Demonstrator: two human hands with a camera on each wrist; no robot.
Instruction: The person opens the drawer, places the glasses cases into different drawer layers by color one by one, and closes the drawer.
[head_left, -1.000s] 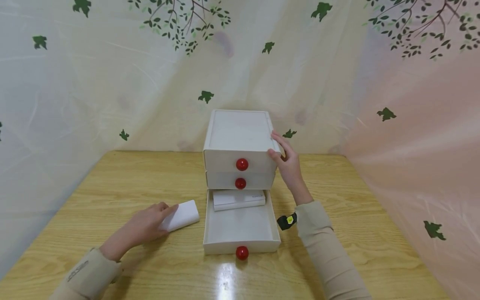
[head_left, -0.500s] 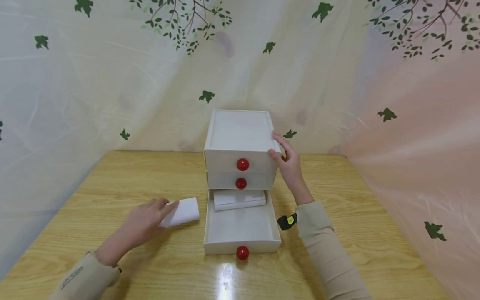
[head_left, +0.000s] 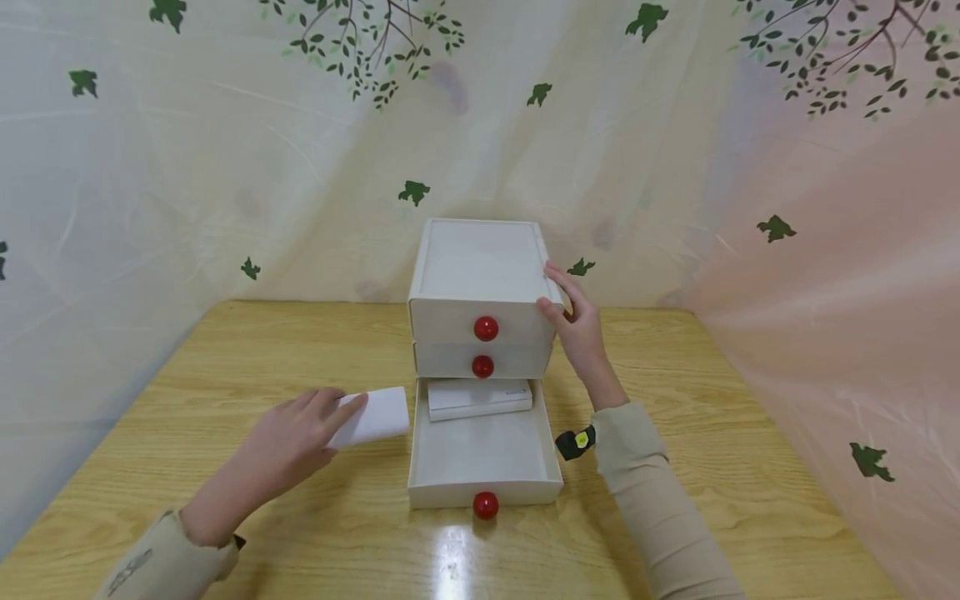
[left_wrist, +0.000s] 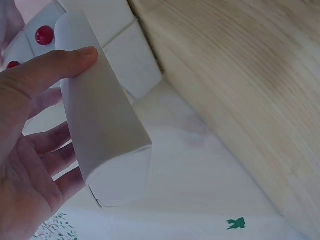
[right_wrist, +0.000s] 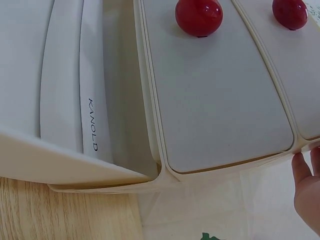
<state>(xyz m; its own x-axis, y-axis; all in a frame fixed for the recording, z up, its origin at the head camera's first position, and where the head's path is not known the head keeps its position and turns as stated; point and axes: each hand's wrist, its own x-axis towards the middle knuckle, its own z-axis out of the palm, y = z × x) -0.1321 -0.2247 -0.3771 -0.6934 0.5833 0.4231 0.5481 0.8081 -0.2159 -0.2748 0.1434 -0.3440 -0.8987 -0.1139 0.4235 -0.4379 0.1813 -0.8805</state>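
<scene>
A white glasses case (left_wrist: 107,110) is in my left hand (head_left: 288,442), with the thumb across its upper face and the fingers behind it. In the head view it is above the table, just left of the bottom drawer (head_left: 480,454), which is pulled out. A second white glasses case (head_left: 480,400), lettered KANOLD in the right wrist view, lies at the back of that drawer. My right hand (head_left: 581,337) rests its thumb and fingers on the top right front corner of the white drawer unit (head_left: 480,258).
Red knobs (head_left: 486,328) stick out from the drawer fronts, and the two upper drawers are closed. A black band with a yellow piece (head_left: 576,442) sits at my right wrist. Behind the wooden table (head_left: 300,350) hangs a curtain (head_left: 315,167) with leaf prints.
My left hand has raised the glasses case and brought it right, closer to the drawer's left wall. The right hand and the drawer unit stay where they were.
</scene>
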